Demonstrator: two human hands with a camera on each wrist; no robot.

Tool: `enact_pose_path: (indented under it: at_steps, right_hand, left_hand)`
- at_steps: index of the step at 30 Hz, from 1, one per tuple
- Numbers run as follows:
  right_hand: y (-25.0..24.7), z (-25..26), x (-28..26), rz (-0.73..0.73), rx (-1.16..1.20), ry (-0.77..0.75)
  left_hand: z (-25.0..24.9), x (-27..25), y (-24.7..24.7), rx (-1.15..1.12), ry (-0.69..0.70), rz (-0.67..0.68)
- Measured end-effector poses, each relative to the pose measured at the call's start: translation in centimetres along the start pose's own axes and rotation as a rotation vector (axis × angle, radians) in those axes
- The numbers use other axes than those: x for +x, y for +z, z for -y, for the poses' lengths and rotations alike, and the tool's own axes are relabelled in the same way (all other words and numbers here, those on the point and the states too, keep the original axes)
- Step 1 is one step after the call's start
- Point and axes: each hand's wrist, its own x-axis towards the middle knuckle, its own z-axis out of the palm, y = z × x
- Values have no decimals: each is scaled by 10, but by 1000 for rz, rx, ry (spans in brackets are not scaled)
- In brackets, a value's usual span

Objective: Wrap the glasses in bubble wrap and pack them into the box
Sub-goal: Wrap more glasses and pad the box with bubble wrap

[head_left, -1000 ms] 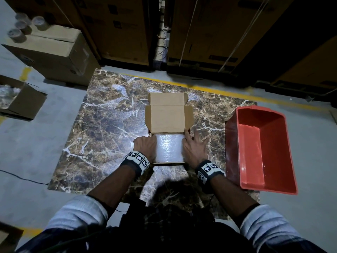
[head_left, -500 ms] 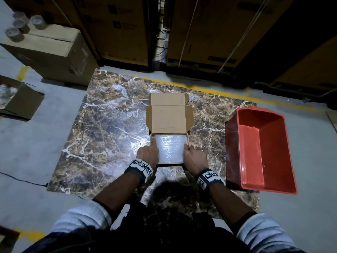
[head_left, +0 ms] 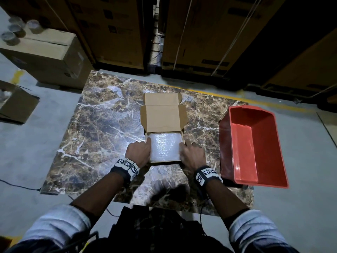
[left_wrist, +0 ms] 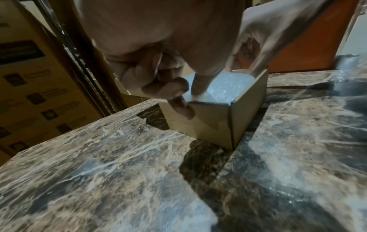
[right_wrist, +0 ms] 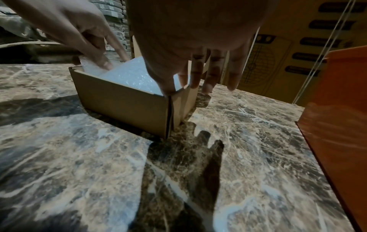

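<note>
A small brown cardboard box [head_left: 165, 162] sits near the centre of the head view on a dark marble-patterned table [head_left: 102, 136], its lid flaps folded open toward the top of the frame. White bubble wrap [head_left: 164, 148] fills the box to the brim; the glasses themselves cannot be made out.

The left hand [head_left: 138, 152] is at the box's left wall: in the left wrist view the thumb dips into the wrap, one finger hooks over the outside of the wall, and the other fingers are curled.

The right hand [head_left: 193, 155] is at the right wall, thumb tip on the near corner inside the rim, the other fingers straight and slightly spread outside the wall.

A red rectangular plastic bin [head_left: 255, 172] stands at centre right.
</note>
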Motion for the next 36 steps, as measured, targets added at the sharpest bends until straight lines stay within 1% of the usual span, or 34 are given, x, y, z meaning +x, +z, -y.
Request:
enact_pose_path:
  at_steps: [5,9,11,14,24,28,32,36]
  right_hand:
    - [1,-5,-1,-12,41,-11]
    - [-12,-5,-2,44,-1,-12]
    - [-21,-1,0,101,-52,-36]
    - [-29,5,10,115,-87,-28]
    - [-14,3,36,143,-36,11]
    - [-1,0,41,147,-62,21]
    - [-2,4,39,148,-95,12]
    - [2,6,27,150,7,18]
  left_hand:
    - [6,-8,-4,-45,-29,-34]
    - [2,-8,-13,15,-54,38]
    - [-1,-2,-22,59,-54,79]
    - [-5,11,-34,87,-49,121]
    - [0,35,-28,58,-27,202]
    - [1,42,-28,55,-7,192]
    - [4,42,-20,-52,-48,178]
    - [1,28,-3,-129,-73,150]
